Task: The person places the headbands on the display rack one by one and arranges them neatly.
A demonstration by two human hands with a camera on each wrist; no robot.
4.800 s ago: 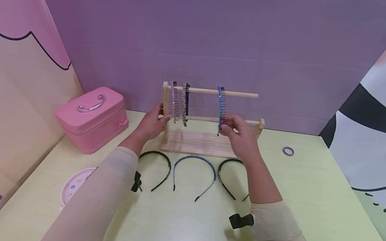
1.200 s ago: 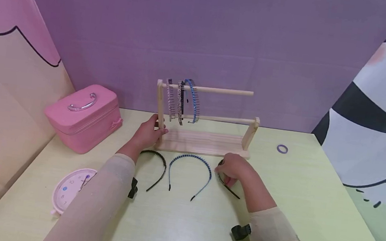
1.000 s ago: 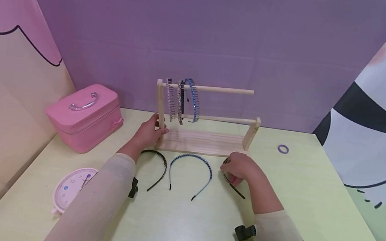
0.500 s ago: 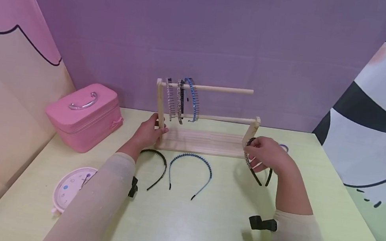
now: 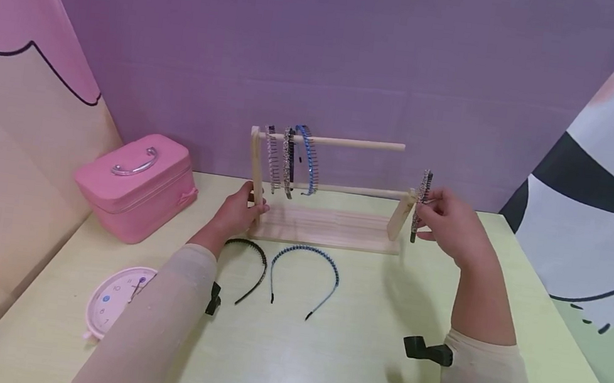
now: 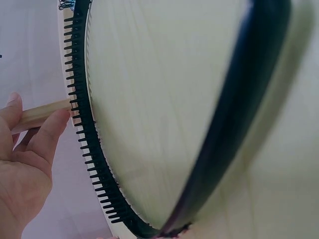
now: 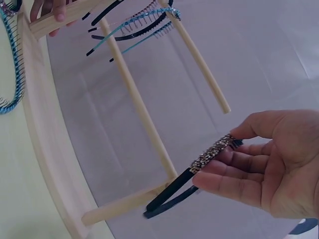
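Note:
My left hand (image 5: 236,212) grips the left post (image 6: 42,113) of a wooden headband rack (image 5: 331,227). Beyond the rack's right end, my right hand (image 5: 453,227) pinches a black headband with glittery stones (image 7: 212,154); in the head view it is seen edge-on, raised off the table beside the shorter right post (image 5: 399,218). Toward the left end of the upper bar (image 5: 363,143) hang a pinkish headband (image 5: 273,159), a glittery dark one (image 5: 287,164) and a blue one (image 5: 310,163). On the table lie a black headband (image 5: 262,268), partly hidden by my left arm, and a blue headband (image 5: 308,248).
A pink case (image 5: 137,188) with a silver handle stands at the back left. In front of it lies a pink clock (image 5: 112,302), partly covered by my left sleeve. A purple curtain (image 5: 344,63) hangs behind the rack. The upper bar's right end is free.
My right hand has slid the blue headband leftward along the bar and let go. It then picked the glittery black headband off the table and raised it rightward. My left hand stays at the post.

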